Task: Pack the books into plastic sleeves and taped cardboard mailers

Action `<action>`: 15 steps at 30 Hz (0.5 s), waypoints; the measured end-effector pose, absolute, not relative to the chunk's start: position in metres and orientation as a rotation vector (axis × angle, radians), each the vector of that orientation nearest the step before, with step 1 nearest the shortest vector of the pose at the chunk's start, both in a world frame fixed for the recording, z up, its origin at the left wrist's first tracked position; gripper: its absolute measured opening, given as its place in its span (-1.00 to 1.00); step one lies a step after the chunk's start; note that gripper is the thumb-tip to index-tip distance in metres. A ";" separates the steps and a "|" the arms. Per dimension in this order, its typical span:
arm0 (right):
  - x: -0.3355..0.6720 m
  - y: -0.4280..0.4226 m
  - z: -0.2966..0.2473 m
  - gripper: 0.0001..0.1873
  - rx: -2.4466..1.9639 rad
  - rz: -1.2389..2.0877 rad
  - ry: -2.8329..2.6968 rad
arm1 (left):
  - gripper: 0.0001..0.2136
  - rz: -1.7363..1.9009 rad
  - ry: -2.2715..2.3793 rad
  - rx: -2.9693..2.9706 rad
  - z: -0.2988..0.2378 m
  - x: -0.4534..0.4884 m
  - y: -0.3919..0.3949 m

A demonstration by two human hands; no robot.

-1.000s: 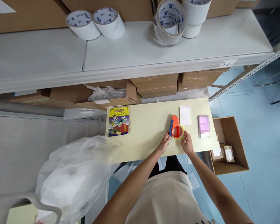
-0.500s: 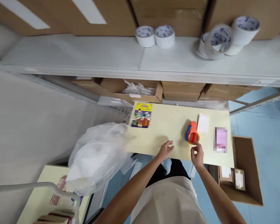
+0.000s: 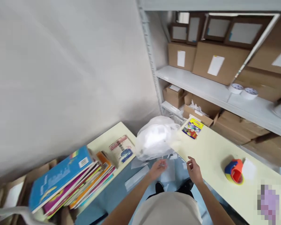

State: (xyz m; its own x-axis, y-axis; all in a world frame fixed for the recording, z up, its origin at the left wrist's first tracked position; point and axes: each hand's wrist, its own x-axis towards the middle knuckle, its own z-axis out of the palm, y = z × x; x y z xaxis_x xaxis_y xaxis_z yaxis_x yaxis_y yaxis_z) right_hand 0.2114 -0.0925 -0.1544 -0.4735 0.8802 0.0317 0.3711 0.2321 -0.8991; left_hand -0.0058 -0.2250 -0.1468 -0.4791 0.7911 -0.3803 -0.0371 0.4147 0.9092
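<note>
My left hand (image 3: 158, 168) hangs over the gap between two tables, fingers loosely curled and blurred, holding nothing I can make out. My right hand (image 3: 194, 170) is at the near edge of the pale yellow table (image 3: 213, 156), fingers apart and empty. An orange and blue tape dispenser (image 3: 234, 171) lies on that table to the right, well away from both hands. A clear plastic bag (image 3: 155, 137) bulges at the table's left end, just beyond my left hand. A small colourful book (image 3: 192, 128) lies behind the bag.
A leaning pile of several colourful books (image 3: 70, 179) fills a second low table (image 3: 107, 140) at the left, with one book (image 3: 121, 149) lying apart. Shelving (image 3: 201, 82) with cardboard boxes and tape rolls (image 3: 243, 90) runs behind. A white wall is at the left. Paper slips lie on the floor.
The view has swung left, bringing the book pile and wall into sight. Both hands have come away from the tape dispenser and moved left toward the plastic bag.
</note>
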 end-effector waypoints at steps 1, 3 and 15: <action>0.196 -0.100 -0.154 -0.63 -1.115 1.219 -2.013 | -0.59 1.209 1.796 0.619 -0.149 -0.019 -0.242; 0.167 -0.113 -0.152 -0.62 -1.048 1.239 -2.141 | -0.54 1.243 1.821 0.571 -0.153 -0.044 -0.273; 0.011 -0.102 -0.098 -0.52 -0.591 0.975 -2.787 | -0.58 1.365 2.108 0.610 -0.139 -0.153 -0.273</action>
State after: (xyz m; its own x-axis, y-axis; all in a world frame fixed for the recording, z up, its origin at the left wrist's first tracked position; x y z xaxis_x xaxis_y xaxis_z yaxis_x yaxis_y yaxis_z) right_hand 0.0110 -0.1016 -0.0979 -0.9148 0.4038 -0.0066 0.3199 0.7146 -0.6221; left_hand -0.1532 -0.2735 -0.1387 -0.7457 0.6353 -0.2010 0.0764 0.3811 0.9214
